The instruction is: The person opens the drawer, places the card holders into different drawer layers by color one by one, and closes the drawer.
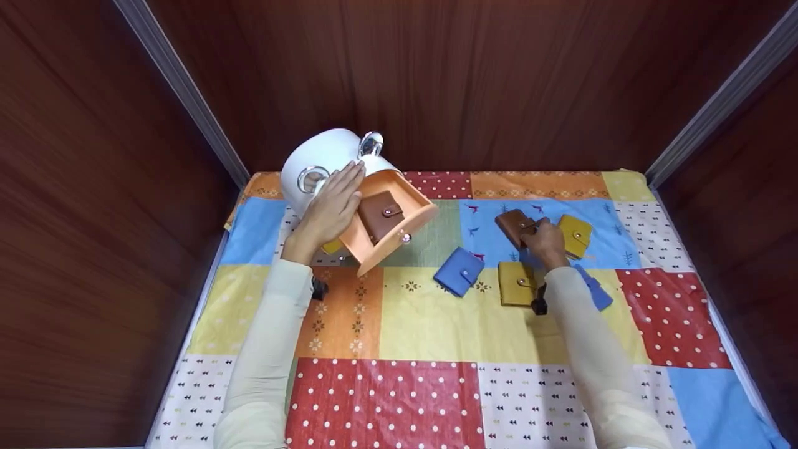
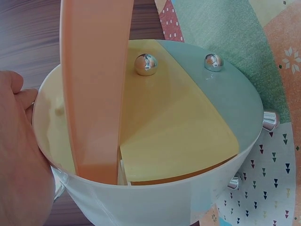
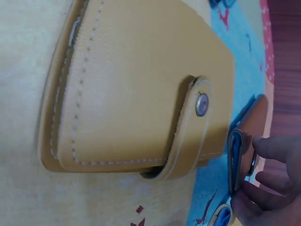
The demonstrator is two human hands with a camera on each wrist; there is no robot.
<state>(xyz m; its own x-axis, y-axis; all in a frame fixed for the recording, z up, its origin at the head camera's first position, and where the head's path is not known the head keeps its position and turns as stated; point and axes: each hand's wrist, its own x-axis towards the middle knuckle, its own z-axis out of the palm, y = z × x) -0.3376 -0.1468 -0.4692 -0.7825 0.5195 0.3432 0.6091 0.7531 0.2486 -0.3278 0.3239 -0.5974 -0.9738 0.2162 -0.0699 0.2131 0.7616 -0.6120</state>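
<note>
My left hand (image 1: 330, 209) rests with straight fingers on the white round drawer box (image 1: 305, 153), beside its pulled-out orange drawer (image 1: 424, 212). A brown wallet (image 1: 376, 218) with a snap strap lies in that drawer. In the left wrist view, the hand (image 2: 23, 160) is at the box's rim; a yellow drawer front (image 2: 174, 122) and a grey-green one (image 2: 221, 99) sit pushed in, with silver knobs. Over on the right, my right hand (image 1: 547, 242) pinches the edge of another brown wallet (image 1: 512, 226), which is seen side-on in the right wrist view.
Around the right hand lie a yellow wallet (image 1: 575, 237) behind, another yellow wallet (image 1: 512, 287) in front and a blue wallet (image 1: 598, 290) partly behind the sleeve. A second blue wallet (image 1: 458, 271) lies mid-table. Brown wood panels (image 1: 449, 81) enclose the patchwork-covered table (image 1: 424, 324).
</note>
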